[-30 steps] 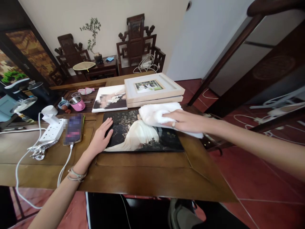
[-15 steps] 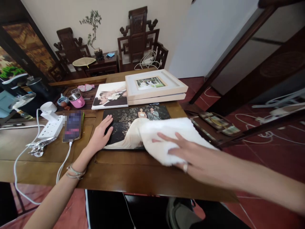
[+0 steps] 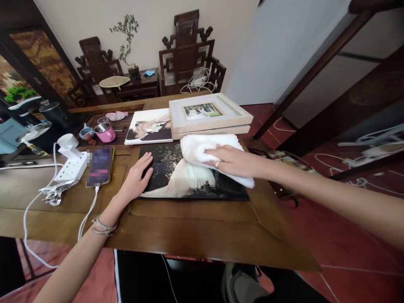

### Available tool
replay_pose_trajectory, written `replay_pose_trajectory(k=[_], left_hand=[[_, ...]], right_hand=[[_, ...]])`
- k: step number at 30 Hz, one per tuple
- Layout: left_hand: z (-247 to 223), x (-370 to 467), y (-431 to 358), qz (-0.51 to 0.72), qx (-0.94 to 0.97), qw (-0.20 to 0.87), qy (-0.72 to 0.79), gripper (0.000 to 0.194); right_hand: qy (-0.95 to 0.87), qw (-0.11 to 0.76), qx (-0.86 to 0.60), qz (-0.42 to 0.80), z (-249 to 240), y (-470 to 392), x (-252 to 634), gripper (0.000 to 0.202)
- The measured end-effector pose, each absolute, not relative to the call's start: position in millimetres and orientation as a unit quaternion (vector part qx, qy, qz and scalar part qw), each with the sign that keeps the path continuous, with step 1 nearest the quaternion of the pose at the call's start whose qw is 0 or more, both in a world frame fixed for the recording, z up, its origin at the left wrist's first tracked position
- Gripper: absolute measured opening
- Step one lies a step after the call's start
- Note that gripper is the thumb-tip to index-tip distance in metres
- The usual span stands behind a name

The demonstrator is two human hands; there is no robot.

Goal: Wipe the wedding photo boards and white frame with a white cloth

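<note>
A dark wedding photo panel (image 3: 189, 185) lies flat on the wooden table (image 3: 202, 223). My left hand (image 3: 139, 174) rests flat on the panel's left edge, fingers stretched out. On the upper right of the panel lies a white towel (image 3: 197, 147), bunched in the middle, with my right hand (image 3: 225, 160) closed on it and pressing it down. The towel hides the upper right part of the picture. A ring shows on my right hand.
Behind the panel lie a smaller photo print (image 3: 151, 128) and stacked light wooden picture frames (image 3: 211, 113). To the left are a phone (image 3: 100, 166) on a charging cable, a white power strip (image 3: 71, 166) and a pink mug (image 3: 105, 132). The table's right edge drops to a red tiled floor (image 3: 315, 235).
My right hand has moved the towel away from me, from the panel's near right side to its upper right part. My left hand stays in place on the panel's left edge.
</note>
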State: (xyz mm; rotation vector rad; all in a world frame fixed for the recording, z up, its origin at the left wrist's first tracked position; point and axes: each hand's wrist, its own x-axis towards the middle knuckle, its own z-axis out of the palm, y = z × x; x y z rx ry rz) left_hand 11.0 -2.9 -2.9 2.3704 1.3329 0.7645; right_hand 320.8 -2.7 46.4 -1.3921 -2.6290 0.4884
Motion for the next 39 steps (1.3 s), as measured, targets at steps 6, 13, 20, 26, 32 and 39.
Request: replay_pose_trajectory(k=[6,13,20,26,32,39], left_hand=[[-5.3,10.6,-2.3,0.275,0.828,0.156,0.464,0.044],[-6.8,11.2,-2.0,0.275,0.828,0.152,0.464,0.044],[-6.0,10.8,-1.8,0.274,0.828,0.154,0.464,0.044],[-6.8,10.1,-1.3,0.271,0.829,0.155,0.465,0.044],[-6.5,9.9,-1.8,0.276,0.826,0.160,0.465,0.045],[-7.2,9.9,-0.6,0.270,0.829,0.161,0.462,0.045]], right_hand=[[-0.875,0.096,-0.445,0.166,32.7,-26.5,318.9,0.026],[-0.904,0.086,-0.352,0.229,37.0,-128.7,299.0,0.033],[-0.895,0.059,-0.396,0.197,52.4,-65.2,288.4,0.036],[-0.889,0.092,-0.427,0.136,44.8,14.8,280.4,0.034],[-0.902,0.098,-0.401,0.126,35.4,-11.9,269.9,0.036],[-0.905,0.033,-0.355,0.232,48.8,-119.9,253.9,0.038]])
